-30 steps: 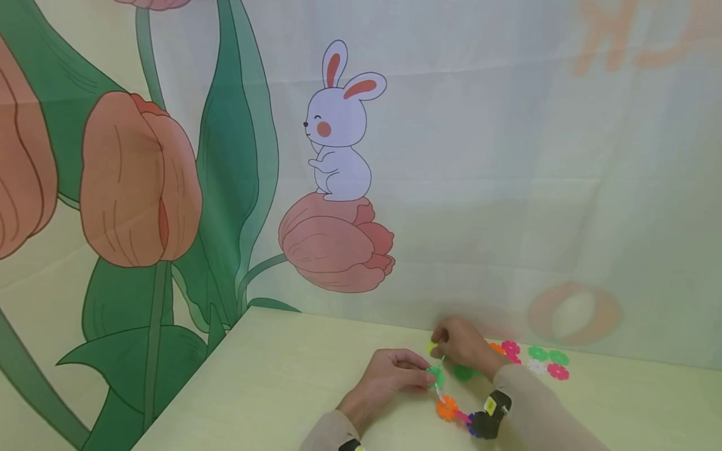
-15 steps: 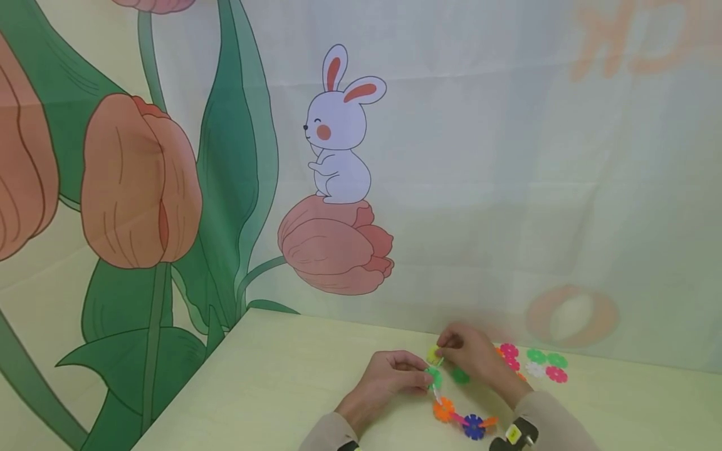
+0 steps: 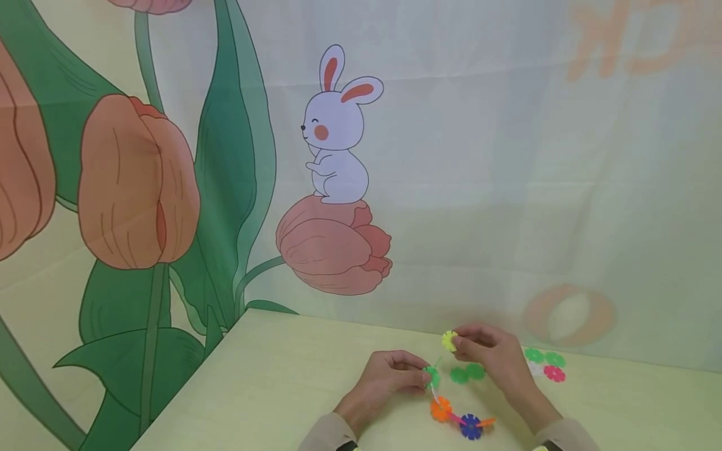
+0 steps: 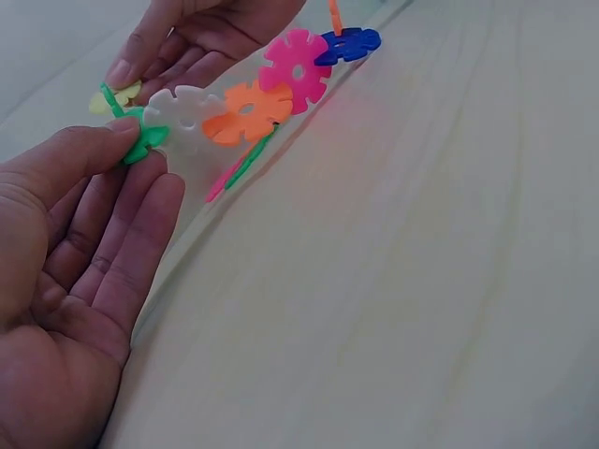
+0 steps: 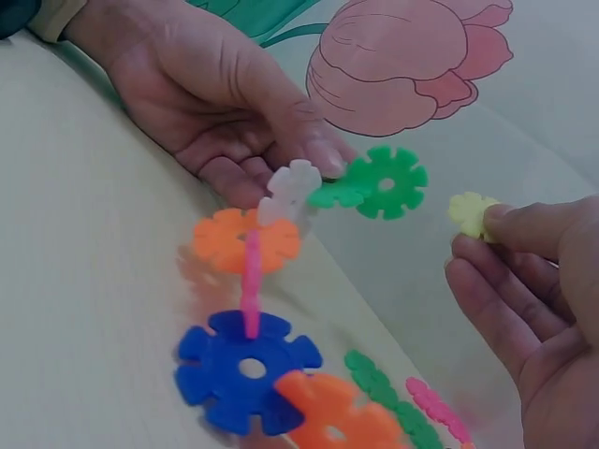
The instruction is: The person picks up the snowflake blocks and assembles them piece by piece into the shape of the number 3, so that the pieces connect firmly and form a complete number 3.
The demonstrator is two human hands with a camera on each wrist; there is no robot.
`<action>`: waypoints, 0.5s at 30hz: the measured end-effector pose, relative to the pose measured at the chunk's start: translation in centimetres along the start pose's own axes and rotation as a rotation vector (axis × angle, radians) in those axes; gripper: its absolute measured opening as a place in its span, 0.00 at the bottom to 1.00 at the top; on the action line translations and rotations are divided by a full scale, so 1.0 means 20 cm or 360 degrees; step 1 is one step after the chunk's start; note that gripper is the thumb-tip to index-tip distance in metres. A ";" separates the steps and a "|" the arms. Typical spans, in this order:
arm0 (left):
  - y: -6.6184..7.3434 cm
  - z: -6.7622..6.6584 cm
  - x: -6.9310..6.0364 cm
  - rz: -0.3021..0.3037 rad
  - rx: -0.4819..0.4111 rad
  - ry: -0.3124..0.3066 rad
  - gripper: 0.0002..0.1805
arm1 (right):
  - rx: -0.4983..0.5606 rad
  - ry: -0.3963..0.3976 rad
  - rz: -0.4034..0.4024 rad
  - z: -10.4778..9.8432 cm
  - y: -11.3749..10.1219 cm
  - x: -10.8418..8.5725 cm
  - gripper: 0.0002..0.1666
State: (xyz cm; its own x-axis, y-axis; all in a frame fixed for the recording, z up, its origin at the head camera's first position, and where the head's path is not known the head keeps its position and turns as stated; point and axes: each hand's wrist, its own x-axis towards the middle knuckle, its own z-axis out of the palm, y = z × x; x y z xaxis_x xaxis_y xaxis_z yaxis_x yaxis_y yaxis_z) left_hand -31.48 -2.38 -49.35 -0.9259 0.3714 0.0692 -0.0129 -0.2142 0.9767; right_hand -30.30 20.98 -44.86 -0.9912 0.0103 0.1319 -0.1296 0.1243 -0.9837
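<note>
Tabletop (image 3: 271, 376); yellow disc (image 3: 448, 341) at tips of right grip (image 3: 499, 355).

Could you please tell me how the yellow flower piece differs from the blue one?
The yellow piece is pinched in the right hand; the blue piece is not held. The yellow piece joins no other piece, while the blue piece links a pink piece to an orange piece. Both have notched, flower-like rims.
</note>
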 end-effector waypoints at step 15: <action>-0.01 0.00 0.00 0.0019 0.0001 0.0003 0.10 | 0.0116 -0.0002 -0.0029 0.05 0.03 -0.05 0.18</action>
State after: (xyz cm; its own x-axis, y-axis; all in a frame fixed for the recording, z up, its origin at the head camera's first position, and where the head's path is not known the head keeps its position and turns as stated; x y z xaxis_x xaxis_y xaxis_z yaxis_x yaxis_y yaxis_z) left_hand -31.54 -2.38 -49.48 -0.9268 0.3669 0.0802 -0.0018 -0.2181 0.9759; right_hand -29.46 20.08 -45.75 -0.9887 0.0075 0.1495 -0.1489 0.0517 -0.9875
